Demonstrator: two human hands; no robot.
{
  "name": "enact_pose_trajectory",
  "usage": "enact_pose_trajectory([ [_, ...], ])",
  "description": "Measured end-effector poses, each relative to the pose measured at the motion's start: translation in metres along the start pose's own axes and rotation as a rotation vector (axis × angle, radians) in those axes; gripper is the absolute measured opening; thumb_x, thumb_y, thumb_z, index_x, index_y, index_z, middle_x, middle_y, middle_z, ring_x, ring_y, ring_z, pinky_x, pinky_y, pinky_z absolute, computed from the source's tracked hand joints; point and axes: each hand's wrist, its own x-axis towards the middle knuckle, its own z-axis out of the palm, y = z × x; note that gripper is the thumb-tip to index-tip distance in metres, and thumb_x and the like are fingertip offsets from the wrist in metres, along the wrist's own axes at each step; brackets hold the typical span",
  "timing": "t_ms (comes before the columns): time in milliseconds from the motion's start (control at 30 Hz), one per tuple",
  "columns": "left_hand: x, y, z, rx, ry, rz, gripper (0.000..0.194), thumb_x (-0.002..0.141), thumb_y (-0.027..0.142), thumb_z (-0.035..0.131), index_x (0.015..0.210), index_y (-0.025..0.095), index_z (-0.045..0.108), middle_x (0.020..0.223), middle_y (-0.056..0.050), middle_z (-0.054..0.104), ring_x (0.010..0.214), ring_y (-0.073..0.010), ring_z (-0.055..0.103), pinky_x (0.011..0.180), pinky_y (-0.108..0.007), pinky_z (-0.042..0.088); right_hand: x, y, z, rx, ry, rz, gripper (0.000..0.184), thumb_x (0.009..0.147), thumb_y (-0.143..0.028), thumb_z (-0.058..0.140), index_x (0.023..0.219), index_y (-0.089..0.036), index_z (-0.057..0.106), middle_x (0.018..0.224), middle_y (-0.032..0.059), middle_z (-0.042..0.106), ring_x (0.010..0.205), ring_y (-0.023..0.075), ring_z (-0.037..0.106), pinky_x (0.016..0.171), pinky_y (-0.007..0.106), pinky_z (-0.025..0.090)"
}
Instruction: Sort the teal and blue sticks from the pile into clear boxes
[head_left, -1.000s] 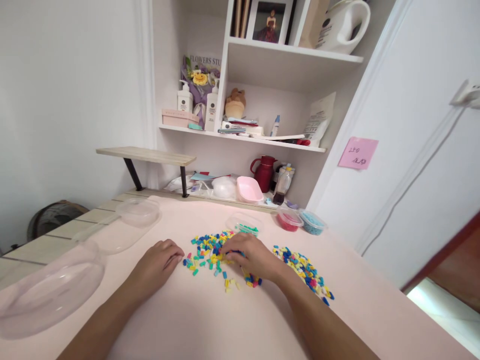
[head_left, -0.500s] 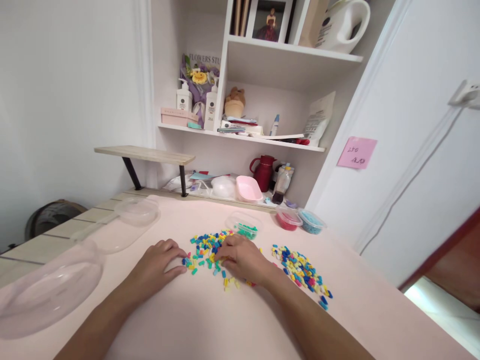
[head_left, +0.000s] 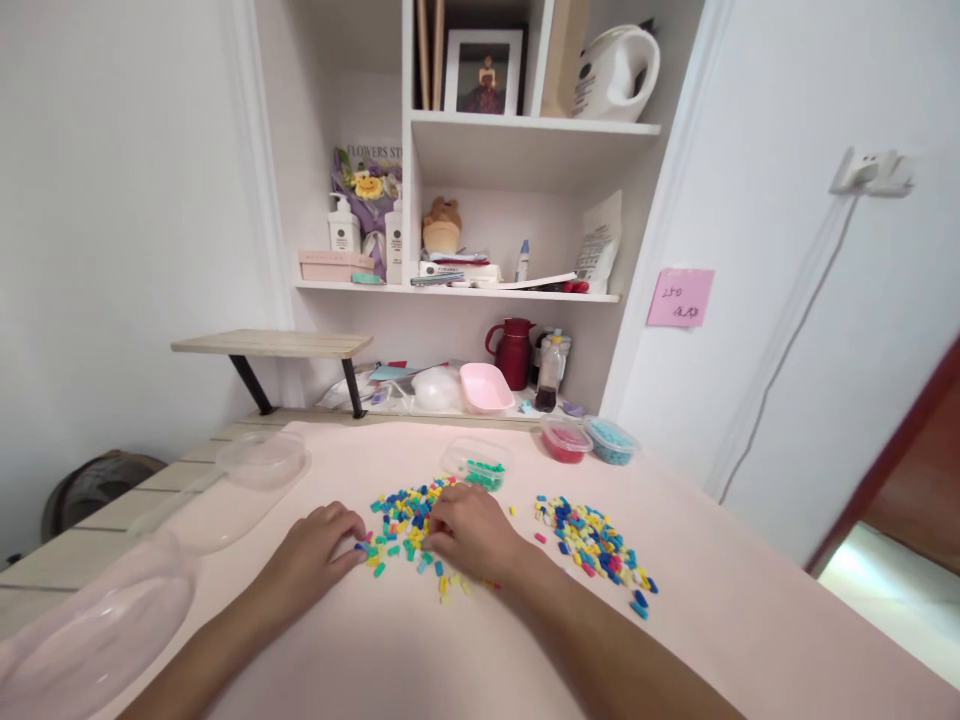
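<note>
Many small bead-like pieces (head_left: 405, 510) in blue, yellow, green and pink lie in a loose pile on the pink tabletop. My right hand (head_left: 472, 525) is over the pile's right side, with its thumb and fingers drawn together at the pieces; whatever is between the fingertips is hidden. At the pile's left edge rests my left hand (head_left: 322, 545), thumb and forefinger apart, its fingertips beside a few pieces. Just behind the pile stands a clear tub (head_left: 478, 462) with green pieces in it. To the right spreads a second mixed pile (head_left: 596, 540).
Farther back right are a tub of red pieces (head_left: 565, 440) and a tub of blue pieces (head_left: 611, 440). Clear plastic containers (head_left: 112, 620) lie at the left. A small raised wooden shelf (head_left: 274, 344) stands at the back left, near a pink basin (head_left: 486, 388).
The camera view has shifted, so the scene sits lower and more to the left. My right hand has moved slightly within the pile, its fingers more curled. My left hand stays at the edge.
</note>
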Motion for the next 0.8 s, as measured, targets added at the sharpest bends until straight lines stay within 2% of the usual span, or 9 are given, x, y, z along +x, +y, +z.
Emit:
enact_pose_trajectory([
  [200,0.025,0.024,0.004,-0.008,-0.070,0.068,0.011,0.079,0.026,0.053,0.084,0.025,0.064,0.090,-0.001,0.062,0.075,-0.0144,0.057,0.069,-0.026,0.040,0.002,0.001,-0.005,0.090,0.042,-0.019,0.013,0.081,-0.016,0.065,0.082,-0.023,0.076,0.088,0.0028,0.073,0.090,0.0191,0.063,0.083,0.029,0.041],
  [300,0.038,0.033,0.009,-0.053,-0.054,0.089,0.010,0.080,0.027,0.054,0.078,0.024,0.063,0.086,0.000,0.060,0.074,-0.0143,0.056,0.069,-0.027,0.042,0.000,0.012,-0.017,0.196,0.099,0.023,0.008,0.080,-0.016,0.069,0.078,-0.021,0.075,0.086,0.0028,0.072,0.089,0.0178,0.063,0.080,0.026,0.043],
  [367,0.043,0.038,0.012,-0.113,-0.017,0.102,0.017,0.083,0.032,0.052,0.072,0.023,0.061,0.086,-0.001,0.060,0.077,-0.0153,0.057,0.073,-0.028,0.044,-0.001,0.018,-0.024,0.237,0.118,0.060,0.007,0.081,-0.016,0.070,0.077,-0.020,0.075,0.086,0.0031,0.071,0.085,0.0166,0.064,0.076,0.024,0.043],
  [467,0.044,0.042,0.013,-0.222,0.101,0.117,0.030,0.089,0.040,0.046,0.070,0.023,0.061,0.088,-0.004,0.063,0.084,-0.0175,0.060,0.080,-0.031,0.047,-0.002,0.023,-0.027,0.261,0.091,0.075,0.009,0.082,-0.016,0.069,0.082,-0.020,0.076,0.087,0.0030,0.071,0.084,0.0159,0.064,0.074,0.024,0.044],
  [567,0.039,0.040,0.012,-0.300,0.296,0.068,0.032,0.090,0.043,0.045,0.074,0.023,0.063,0.087,-0.004,0.065,0.085,-0.0182,0.062,0.081,-0.031,0.048,-0.004,0.020,-0.020,0.239,0.048,-0.010,0.020,0.080,-0.012,0.068,0.092,-0.024,0.078,0.093,0.0026,0.072,0.091,0.0178,0.065,0.079,0.025,0.045],
  [700,0.036,0.029,0.012,-0.342,0.556,-0.078,0.030,0.089,0.044,0.045,0.081,0.024,0.066,0.097,-0.004,0.066,0.093,-0.0194,0.062,0.084,-0.031,0.050,-0.005,0.009,-0.009,0.195,0.004,-0.151,0.028,0.080,-0.013,0.065,0.100,-0.028,0.076,0.103,0.0017,0.073,0.100,0.0188,0.064,0.083,0.026,0.045],
  [800,0.038,0.021,0.015,-0.303,0.608,-0.230,0.031,0.086,0.042,0.045,0.081,0.023,0.068,0.098,-0.006,0.065,0.095,-0.0217,0.061,0.089,-0.035,0.049,-0.004,0.003,-0.006,0.126,-0.023,-0.141,0.026,0.081,-0.012,0.063,0.098,-0.027,0.076,0.102,0.0013,0.073,0.099,0.0187,0.064,0.083,0.026,0.044],
])
